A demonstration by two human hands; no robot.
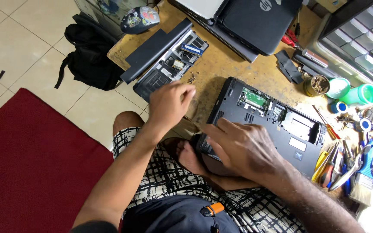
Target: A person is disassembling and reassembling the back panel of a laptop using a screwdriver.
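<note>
**Head view: two hands at an opened laptop**

Head view: the person sits at a brown tabletop (221,64) with bare feet tucked up. The right hand (242,149) lies flat on the near corner of a black laptop (277,121) that is turned upside down. Its fingers are spread a little and press down; they do not wrap around anything. The laptop has its bottom covers off, and a green chip board (254,97) shows inside. The laptop's near corner hangs past the tabletop edge, over the person's lap.

The left hand (169,103) is lifted above the tabletop, between this laptop and a second opened laptop (169,62) farther back. Its fingers are bunched close together. I cannot tell if they pinch something small.

Tiny screws (192,78) lie loose on the tabletop just past the left hand. A swing of the hand could knock them to the floor. The laptop could tip off the edge if the right hand lets go. Tools (346,159) lie piled at the right.
</note>
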